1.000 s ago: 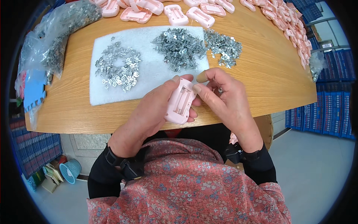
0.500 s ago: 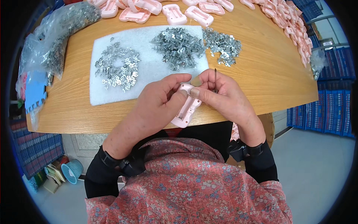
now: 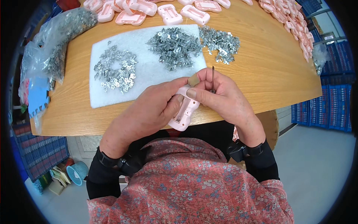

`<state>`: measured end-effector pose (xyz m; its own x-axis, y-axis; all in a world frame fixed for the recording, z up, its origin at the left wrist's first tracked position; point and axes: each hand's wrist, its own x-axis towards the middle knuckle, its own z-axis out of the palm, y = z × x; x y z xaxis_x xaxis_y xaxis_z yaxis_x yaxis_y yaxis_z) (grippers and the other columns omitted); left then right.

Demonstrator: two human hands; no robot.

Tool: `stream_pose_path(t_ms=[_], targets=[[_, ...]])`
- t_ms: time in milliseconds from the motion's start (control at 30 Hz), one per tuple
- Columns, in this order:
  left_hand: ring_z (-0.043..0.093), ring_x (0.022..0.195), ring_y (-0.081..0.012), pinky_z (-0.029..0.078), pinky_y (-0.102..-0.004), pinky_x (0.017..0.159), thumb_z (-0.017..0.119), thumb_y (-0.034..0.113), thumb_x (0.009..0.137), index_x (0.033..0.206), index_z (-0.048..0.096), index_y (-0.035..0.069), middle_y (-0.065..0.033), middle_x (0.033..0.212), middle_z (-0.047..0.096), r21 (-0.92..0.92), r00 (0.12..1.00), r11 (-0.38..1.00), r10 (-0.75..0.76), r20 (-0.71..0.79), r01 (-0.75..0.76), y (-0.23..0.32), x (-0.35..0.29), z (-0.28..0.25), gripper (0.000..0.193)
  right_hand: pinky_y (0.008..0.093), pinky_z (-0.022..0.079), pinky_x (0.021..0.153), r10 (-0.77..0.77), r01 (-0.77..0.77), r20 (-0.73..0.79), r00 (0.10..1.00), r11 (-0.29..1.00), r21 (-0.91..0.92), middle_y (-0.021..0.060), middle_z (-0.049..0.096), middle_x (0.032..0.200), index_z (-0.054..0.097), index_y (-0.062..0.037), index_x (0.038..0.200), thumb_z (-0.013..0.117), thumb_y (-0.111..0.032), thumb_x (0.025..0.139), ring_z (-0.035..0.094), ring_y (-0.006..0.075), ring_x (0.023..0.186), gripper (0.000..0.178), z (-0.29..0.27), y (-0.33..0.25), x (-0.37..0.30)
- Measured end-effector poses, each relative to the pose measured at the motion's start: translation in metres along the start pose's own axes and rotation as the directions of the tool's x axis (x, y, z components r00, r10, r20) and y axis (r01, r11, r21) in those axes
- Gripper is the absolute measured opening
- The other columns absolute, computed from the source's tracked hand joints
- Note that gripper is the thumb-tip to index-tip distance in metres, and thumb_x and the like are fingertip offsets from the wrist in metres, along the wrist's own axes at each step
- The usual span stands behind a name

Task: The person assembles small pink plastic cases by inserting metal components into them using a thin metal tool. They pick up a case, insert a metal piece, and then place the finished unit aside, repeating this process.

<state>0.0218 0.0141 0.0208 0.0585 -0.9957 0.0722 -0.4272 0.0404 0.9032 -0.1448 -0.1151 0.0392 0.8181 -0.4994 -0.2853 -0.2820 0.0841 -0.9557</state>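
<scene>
Left hand grips the pink plastic casing over the wooden worktop's near edge; right hand pinches a thin dark metal pin upright. Looks like fitting; next, lining the pin's tip up with the casing.

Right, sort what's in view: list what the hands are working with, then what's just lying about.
In use:
left hand
right hand
pink plastic piece, held by both hands
thin dark tool, in the right hand

Lying about:
metal clip piles on the white pad
spare pink pieces
plastic bag of clips
small blue basket on the floor
</scene>
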Motion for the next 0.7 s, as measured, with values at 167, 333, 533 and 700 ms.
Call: stream_pose_path(t_ms=[167, 333, 533, 700], targets=[[0.062, 0.077, -0.0198, 0.051, -0.0307, 0.073, 0.043, 0.008, 0.098, 0.134, 0.052, 0.000, -0.0096, 0.097, 0.065, -0.336, 0.978, 0.923, -0.209, -0.029, 0.187, 0.004, -0.001, 0.007, 0.038, 0.0208, 0.047, 0.074, -0.063, 0.073, -0.066, 0.996, 0.984, 0.165, -0.0006, 0.064, 0.090, 0.060, 0.0012, 0.107, 0.068, -0.018, 0.094, 0.057, 0.0042, 0.080, 0.024, 0.001, -0.003, 0.001], [0.049, 0.067, -0.0111, 0.043, -0.0255, 0.063, 0.044, 0.023, 0.102, 0.133, 0.050, 0.003, -0.0023, 0.091, 0.054, -0.894, 0.927, 0.325, -0.311, 0.209, 0.310, -0.003, -0.005, 0.001, 0.038, 0.0194, 0.046, 0.075, -0.178, 0.188, -0.092, 0.980, 0.976, 0.112, -0.0035, 0.063, 0.089, 0.063, 0.0011, 0.112, 0.066, -0.016, 0.095, 0.055, 0.0030, 0.080, 0.024, 0.000, 0.005, 0.003], [0.046, 0.065, -0.0107, 0.038, -0.0269, 0.058, 0.047, 0.033, 0.101, 0.135, 0.048, 0.005, -0.0019, 0.088, 0.050, -0.940, 0.914, 0.057, -0.259, 0.312, 0.337, -0.006, -0.008, -0.001, 0.044, 0.0190, 0.040, 0.063, -0.253, 0.260, -0.095, 0.963, 0.963, 0.073, -0.0076, 0.054, 0.079, 0.064, 0.0013, 0.119, 0.070, -0.013, 0.092, 0.045, 0.0012, 0.070, 0.031, 0.012, 0.008, 0.006], [0.045, 0.063, -0.0106, 0.036, -0.0257, 0.056, 0.046, 0.034, 0.101, 0.136, 0.047, 0.010, -0.0023, 0.088, 0.049, -0.931, 0.889, 0.015, -0.302, 0.343, 0.364, -0.002, -0.012, 0.003, 0.042, 0.0186, 0.038, 0.060, -0.142, 0.142, -0.030, 0.989, 0.990, -0.018, -0.0087, 0.051, 0.075, 0.066, 0.0021, 0.114, 0.072, -0.013, 0.090, 0.042, 0.0011, 0.068, 0.029, 0.008, 0.000, 0.011]])
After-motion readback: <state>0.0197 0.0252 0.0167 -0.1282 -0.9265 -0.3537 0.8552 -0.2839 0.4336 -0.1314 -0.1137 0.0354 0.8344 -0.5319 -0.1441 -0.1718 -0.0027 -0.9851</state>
